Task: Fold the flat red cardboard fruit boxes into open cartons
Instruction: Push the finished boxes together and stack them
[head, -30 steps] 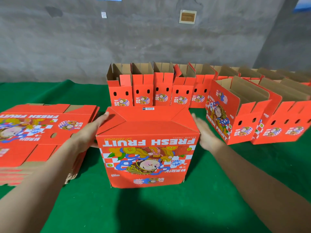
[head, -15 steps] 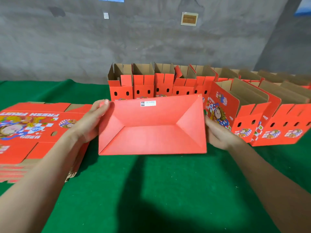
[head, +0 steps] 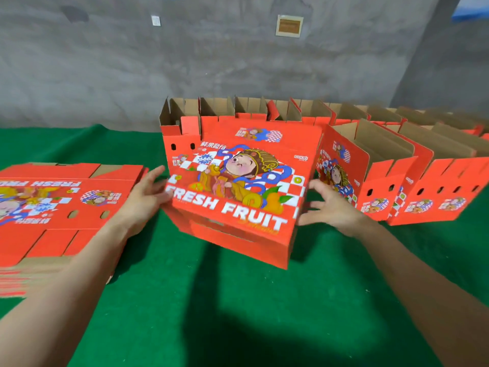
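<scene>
Now | carton [head: 238, 186] tilted | L fingers [head: 154, 174] straight, on L side | R fingers [head: 317, 187] spread, at R edge

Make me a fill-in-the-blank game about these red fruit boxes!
The carton between the left hand and the right hand says FRESH ____.
The cloth on the table is ____.
The stack of flat boxes lies on the person's ____ side.
Answers: FRUIT, green, left.
</scene>
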A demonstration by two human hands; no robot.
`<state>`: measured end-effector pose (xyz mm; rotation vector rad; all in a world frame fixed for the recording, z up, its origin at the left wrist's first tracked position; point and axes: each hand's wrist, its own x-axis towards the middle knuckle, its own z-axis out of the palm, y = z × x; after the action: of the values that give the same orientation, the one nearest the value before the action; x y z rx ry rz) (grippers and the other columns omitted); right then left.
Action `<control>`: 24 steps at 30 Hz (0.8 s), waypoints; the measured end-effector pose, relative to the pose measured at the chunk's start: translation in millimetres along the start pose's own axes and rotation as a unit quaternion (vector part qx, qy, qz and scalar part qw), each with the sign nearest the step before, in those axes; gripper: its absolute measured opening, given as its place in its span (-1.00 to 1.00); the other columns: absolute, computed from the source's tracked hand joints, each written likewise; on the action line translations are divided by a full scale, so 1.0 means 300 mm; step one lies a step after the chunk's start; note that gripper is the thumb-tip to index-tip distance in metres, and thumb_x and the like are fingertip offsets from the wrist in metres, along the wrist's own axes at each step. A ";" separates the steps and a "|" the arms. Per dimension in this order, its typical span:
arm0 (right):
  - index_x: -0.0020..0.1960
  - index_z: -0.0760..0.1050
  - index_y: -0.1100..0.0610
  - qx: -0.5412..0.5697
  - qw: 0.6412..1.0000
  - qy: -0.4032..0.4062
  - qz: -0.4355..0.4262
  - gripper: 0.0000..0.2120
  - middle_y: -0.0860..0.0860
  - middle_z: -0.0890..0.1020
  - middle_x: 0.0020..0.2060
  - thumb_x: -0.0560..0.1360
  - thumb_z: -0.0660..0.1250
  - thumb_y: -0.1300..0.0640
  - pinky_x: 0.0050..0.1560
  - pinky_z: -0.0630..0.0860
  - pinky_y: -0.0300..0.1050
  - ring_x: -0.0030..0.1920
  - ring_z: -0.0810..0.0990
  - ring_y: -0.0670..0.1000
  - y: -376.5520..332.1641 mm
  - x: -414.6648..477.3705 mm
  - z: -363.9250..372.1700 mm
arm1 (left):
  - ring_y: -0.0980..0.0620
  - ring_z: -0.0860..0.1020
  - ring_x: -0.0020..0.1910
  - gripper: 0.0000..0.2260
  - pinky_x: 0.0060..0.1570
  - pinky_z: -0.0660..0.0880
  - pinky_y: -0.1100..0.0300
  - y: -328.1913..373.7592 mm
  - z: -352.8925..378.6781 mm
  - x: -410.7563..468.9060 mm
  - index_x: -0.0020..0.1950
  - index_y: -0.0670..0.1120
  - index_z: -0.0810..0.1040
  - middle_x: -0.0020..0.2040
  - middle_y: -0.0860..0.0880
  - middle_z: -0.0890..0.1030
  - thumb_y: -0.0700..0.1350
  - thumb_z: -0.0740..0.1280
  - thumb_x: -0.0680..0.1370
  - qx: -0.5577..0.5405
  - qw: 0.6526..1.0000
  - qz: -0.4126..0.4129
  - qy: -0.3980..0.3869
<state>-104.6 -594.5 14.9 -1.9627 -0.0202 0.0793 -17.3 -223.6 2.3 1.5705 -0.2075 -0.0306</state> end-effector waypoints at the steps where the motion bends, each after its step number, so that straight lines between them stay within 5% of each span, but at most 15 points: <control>1: 0.16 0.41 -0.02 -0.040 0.999 0.029 -0.007 -0.39 -0.04 0.25 0.32 0.22 0.62 0.22 0.25 0.46 -0.05 0.22 0.47 0.07 0.005 0.005 0.019 | 0.01 0.52 0.14 -0.43 0.03 0.52 0.29 -0.018 0.011 0.002 0.50 -0.16 0.19 0.27 -0.09 0.52 -0.48 0.19 0.53 0.048 0.999 -0.013 0.007; 3: 0.12 0.41 0.04 -0.099 0.990 0.093 -0.041 -0.39 -0.07 0.13 0.30 0.19 0.65 0.17 0.28 0.38 -0.14 0.23 0.37 0.00 0.030 0.015 0.067 | -0.13 0.42 0.30 -0.40 0.21 0.41 0.11 -0.058 0.040 0.012 0.51 -0.19 0.17 0.41 -0.23 0.36 -0.45 0.25 0.52 0.135 0.989 -0.042 0.037; 7: 0.05 0.49 0.13 -0.279 0.919 0.251 -0.120 -0.51 0.10 0.09 0.36 0.20 0.62 0.24 0.21 0.30 -0.27 0.14 0.35 -0.03 0.134 0.032 0.138 | -0.07 0.49 0.14 -0.54 -0.10 0.43 0.25 -0.121 0.111 0.015 0.44 -0.18 0.35 0.38 -0.22 0.42 -0.35 0.30 0.54 0.219 0.974 -0.056 0.032; 10: 0.09 0.55 0.15 -0.324 0.885 0.319 -0.096 -0.62 0.19 0.14 0.39 0.31 0.48 0.36 0.17 0.49 -0.03 0.08 0.50 0.19 0.224 0.043 0.170 | -0.09 0.53 0.13 -0.60 -0.06 0.44 0.26 -0.167 0.155 0.007 0.37 -0.21 0.42 0.30 -0.21 0.50 -0.34 0.31 0.53 0.266 0.963 -0.053 -0.014; 15: 0.10 0.60 0.16 -0.331 0.890 0.314 0.005 -0.77 0.24 0.15 0.41 0.45 0.37 0.30 0.26 0.41 0.04 0.24 0.39 0.32 0.365 0.040 0.213 | -0.05 0.51 0.24 -0.63 0.23 0.37 0.22 -0.260 0.225 -0.018 0.34 -0.23 0.46 0.25 -0.17 0.55 -0.32 0.32 0.52 0.351 0.927 -0.072 -0.113; 18: 0.22 0.54 0.15 -0.334 0.894 0.294 0.046 -0.61 0.25 0.15 0.39 0.43 0.46 0.07 0.27 0.41 0.08 0.25 0.39 0.32 0.433 0.014 0.234 | -0.02 0.48 0.29 -0.60 0.27 0.34 0.24 -0.335 0.277 -0.033 0.38 -0.21 0.41 0.31 -0.16 0.51 -0.27 0.31 0.54 0.376 0.907 -0.103 -0.160; 21: 0.26 0.53 0.14 -0.342 0.880 0.328 0.046 -0.45 0.19 0.32 0.23 0.37 0.49 -0.11 0.15 0.48 0.07 0.19 0.42 0.23 0.451 0.014 0.261 | 0.01 0.42 0.36 -0.57 0.27 0.26 0.32 -0.399 0.330 -0.027 0.44 -0.17 0.35 0.40 -0.11 0.43 -0.19 0.28 0.57 0.410 0.883 -0.119 -0.194; 24: 0.16 0.51 0.21 -0.300 0.895 0.322 0.067 -0.51 0.13 0.51 0.02 0.44 0.41 -0.15 -0.05 0.53 0.03 0.01 0.55 0.18 0.420 0.061 0.277 | 0.00 0.36 0.41 -0.57 0.28 0.21 0.35 -0.443 0.385 0.009 0.47 -0.16 0.29 0.45 -0.10 0.36 -0.12 0.23 0.61 0.453 0.858 -0.116 -0.214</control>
<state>-94.8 -565.2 -134.0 -2.5125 0.5901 -0.5545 -16.9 -338.6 -130.9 2.5202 -0.4187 -0.5463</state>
